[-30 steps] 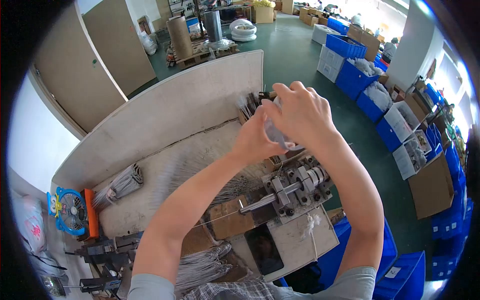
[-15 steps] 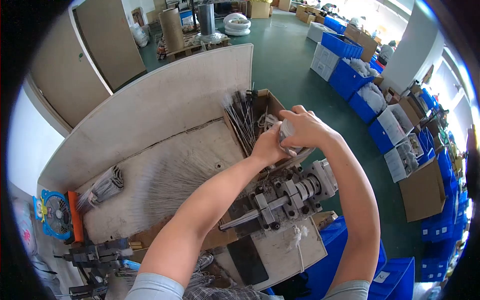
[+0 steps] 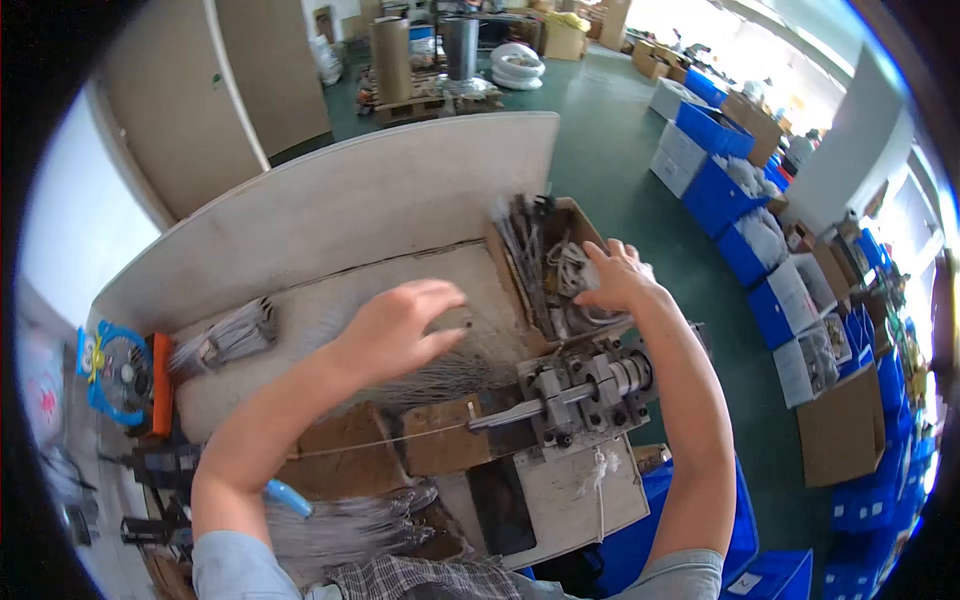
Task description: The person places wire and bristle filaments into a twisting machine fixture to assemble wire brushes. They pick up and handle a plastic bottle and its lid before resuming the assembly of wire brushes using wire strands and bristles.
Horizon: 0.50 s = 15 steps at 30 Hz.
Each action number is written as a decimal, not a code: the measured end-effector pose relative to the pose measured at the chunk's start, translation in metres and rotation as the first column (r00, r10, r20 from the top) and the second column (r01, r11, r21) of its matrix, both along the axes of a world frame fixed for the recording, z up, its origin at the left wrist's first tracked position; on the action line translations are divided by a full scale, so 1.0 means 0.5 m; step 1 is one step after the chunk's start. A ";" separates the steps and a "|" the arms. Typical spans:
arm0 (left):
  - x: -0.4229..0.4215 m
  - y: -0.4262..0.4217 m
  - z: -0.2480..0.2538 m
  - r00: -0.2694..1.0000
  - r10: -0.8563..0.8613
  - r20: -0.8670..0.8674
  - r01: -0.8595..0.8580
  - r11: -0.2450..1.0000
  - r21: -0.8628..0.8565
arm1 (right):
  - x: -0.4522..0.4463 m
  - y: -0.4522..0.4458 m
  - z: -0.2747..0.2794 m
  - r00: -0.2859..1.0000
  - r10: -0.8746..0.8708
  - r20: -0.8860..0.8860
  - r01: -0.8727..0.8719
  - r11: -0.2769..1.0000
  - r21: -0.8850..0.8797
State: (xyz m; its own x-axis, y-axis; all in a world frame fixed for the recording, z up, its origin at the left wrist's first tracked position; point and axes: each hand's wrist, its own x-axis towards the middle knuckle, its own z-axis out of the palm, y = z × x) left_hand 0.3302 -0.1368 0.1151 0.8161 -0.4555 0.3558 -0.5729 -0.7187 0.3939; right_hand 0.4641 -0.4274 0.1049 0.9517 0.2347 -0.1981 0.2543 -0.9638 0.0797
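Observation:
My left hand (image 3: pixel 400 328) hovers over the worktable, its thumb and fingers curved apart with nothing visible between them. Below it lies a loose spread of thin grey wires (image 3: pixel 450 378). On the right, my right hand (image 3: pixel 622 278) reaches over the edge of a cardboard box (image 3: pixel 572 215), fingers spread. Whitish coiled cord (image 3: pixel 568 268) and a bundle of dark and grey strands (image 3: pixel 523 250) are in that box. Just below my right hand stands a metal shaft mechanism (image 3: pixel 590 385) with clamps and bolts. A thin rod or wire (image 3: pixel 385 440) runs left from its shaft.
A tied wire bundle (image 3: pixel 230 335) lies at the table's left, beside a blue fan (image 3: pixel 115 372). More wires (image 3: pixel 350 525) lie in front of me, near a dark flat panel (image 3: pixel 502 505). A low board (image 3: pixel 340 190) borders the table's back. Blue bins (image 3: pixel 715 195) line the right.
My hands, earlier together on a round whitish thing above the box, have parted. The left has swung left over the wires; the right stays by the box. The view has shifted.

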 end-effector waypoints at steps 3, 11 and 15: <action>-0.173 0.099 0.044 0.978 0.150 0.143 -0.158 0.986 0.048 | -0.028 0.011 0.007 0.958 0.145 0.247 -0.186 0.971 0.152; -0.644 0.251 -0.150 0.474 0.865 -0.162 -0.783 0.330 -0.528 | -0.428 0.257 0.007 0.756 0.579 0.305 -0.581 0.378 0.721; -0.771 0.237 -0.287 0.433 0.875 -0.216 -0.856 0.324 -0.402 | -0.604 0.421 -0.124 0.592 0.785 0.183 -0.509 0.188 0.840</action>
